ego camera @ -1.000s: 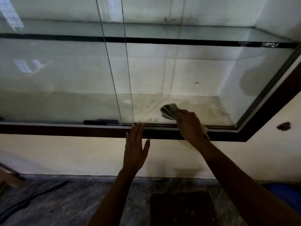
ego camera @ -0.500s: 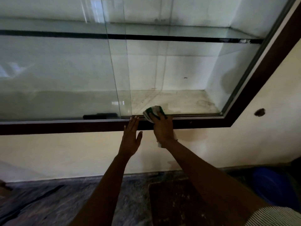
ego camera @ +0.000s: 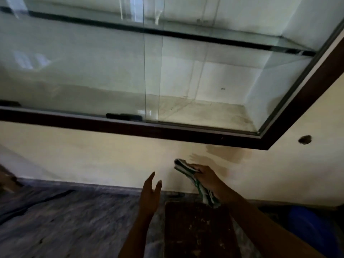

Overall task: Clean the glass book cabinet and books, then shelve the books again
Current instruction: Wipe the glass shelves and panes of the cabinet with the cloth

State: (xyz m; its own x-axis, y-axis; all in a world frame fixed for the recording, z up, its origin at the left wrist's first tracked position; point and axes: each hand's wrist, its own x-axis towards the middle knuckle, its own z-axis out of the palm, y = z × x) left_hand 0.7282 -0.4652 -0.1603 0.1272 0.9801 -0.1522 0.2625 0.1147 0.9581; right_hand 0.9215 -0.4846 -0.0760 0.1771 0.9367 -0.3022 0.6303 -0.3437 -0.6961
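The glass book cabinet (ego camera: 186, 133) is set into a cream wall, with a dark wooden frame, sliding glass panes (ego camera: 74, 71) and a glass shelf (ego camera: 204, 40) inside. Its stained floor at the right holds no books. My right hand (ego camera: 208, 178) grips a green and white cloth (ego camera: 186, 167) below the frame, in front of the wall. My left hand (ego camera: 149, 194) hangs in the air to its left, fingers straight, touching nothing. No books are in view.
A damp smear (ego camera: 229, 154) marks the wall under the frame's right corner. A dark wooden stool (ego camera: 197, 229) stands below my hands on the grey stone floor (ego camera: 65, 220). A blue tub (ego camera: 309, 224) sits at the right. A small hole (ego camera: 305, 140) marks the wall.
Both hands have dropped from the cabinet's lower frame. The right hand pulled the cloth off the ledge and down in front of the wall; the left hand left the frame.
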